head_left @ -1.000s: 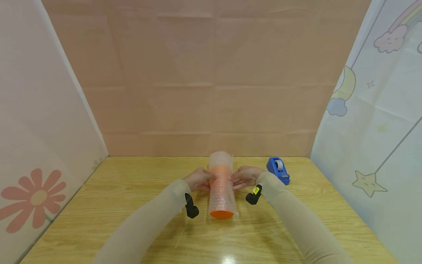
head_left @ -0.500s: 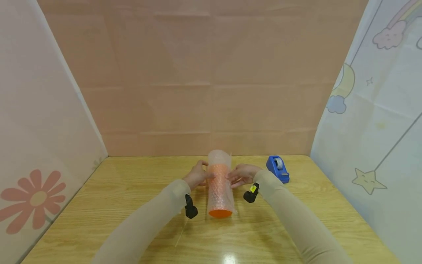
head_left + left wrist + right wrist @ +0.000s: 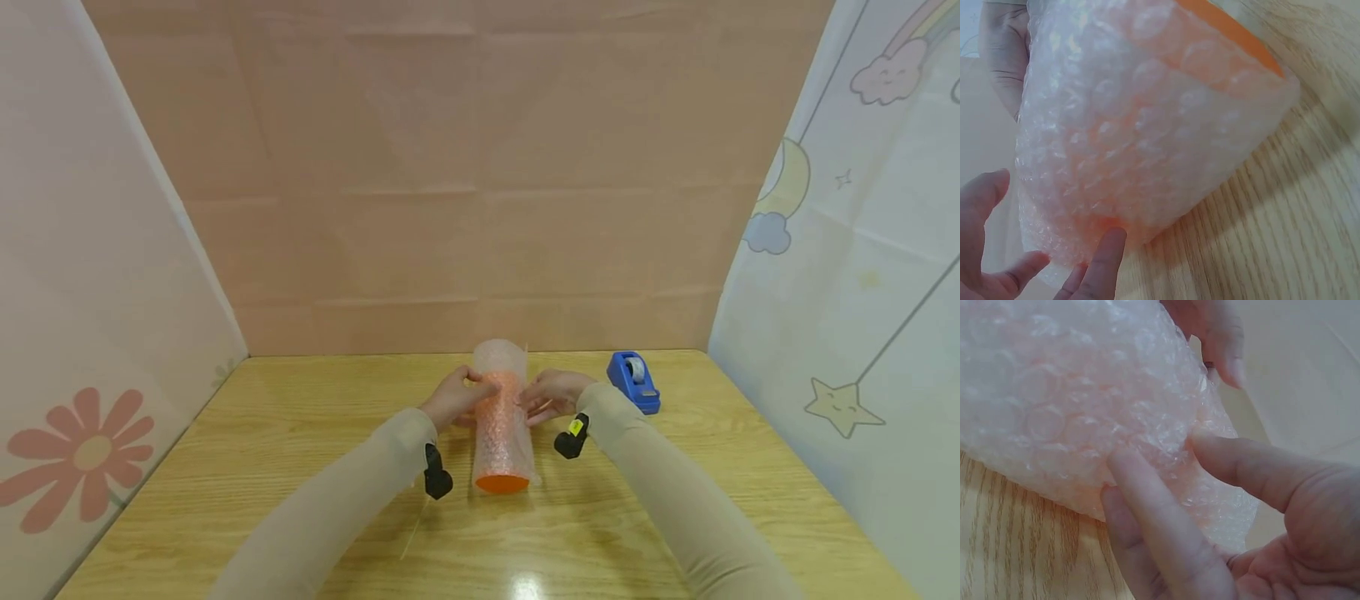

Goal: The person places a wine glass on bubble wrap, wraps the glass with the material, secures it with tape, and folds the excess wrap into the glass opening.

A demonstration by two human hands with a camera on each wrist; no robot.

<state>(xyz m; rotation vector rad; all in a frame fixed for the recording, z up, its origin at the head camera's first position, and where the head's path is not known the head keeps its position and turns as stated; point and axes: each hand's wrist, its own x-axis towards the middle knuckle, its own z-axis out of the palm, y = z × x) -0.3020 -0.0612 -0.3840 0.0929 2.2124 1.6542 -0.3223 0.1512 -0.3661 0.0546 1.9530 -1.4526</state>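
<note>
An orange tube-shaped object lies on the table, wound in clear bubble wrap that extends past its far end. My left hand touches the left side of the roll; in the left wrist view its fingertips press on the wrap, with one digit raised off it. On the other side, my right hand pinches at the wrap; the right wrist view shows its thumb and fingers with creased bubble wrap between. The undersides of the roll are hidden.
A blue tape dispenser with a roll of clear tape stands at the back right of the wooden table. A thin pale strip lies near my left forearm. Fabric walls rise at the back and both sides.
My left hand's thumb has moved slightly further along and over the roll, after the fingers spread. My right hand has shifted very little. The roll stays in about the same place.
</note>
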